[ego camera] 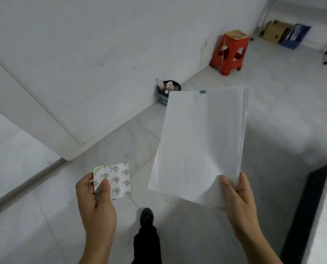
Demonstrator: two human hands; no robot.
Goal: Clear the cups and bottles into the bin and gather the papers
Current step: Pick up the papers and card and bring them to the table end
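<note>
Nearest to me, a dark shoe (147,216) is planted on the pale tiled floor, the person standing. The left hand (96,202) pinches a small printed packet (117,180), thumb across its face and fingers curled behind; it is held flat-on, probably just to carry it. Its pattern is a repeated logo with a green corner, too blurred to read. The right hand (238,202) grips the papers (200,141) at their near right corner, thumb on top and fingers under, so the stack fans up and away from the body. The sheets look blank, with no text I can make out. A small green clip (203,91) sits on the far edge, likely binding them, which would explain why one corner grip is enough. Past the sheets, the bin (167,92) stands on the floor against the wall, partly hidden by the paper's top edge, with red-and-white cartons and clear bottles poking out; their labels are unreadable. So I judge the clearing mostly done and the gathering in hand. Further off are a red stool (229,54), a cardboard box (275,31) and a blue file holder (294,36).
</note>
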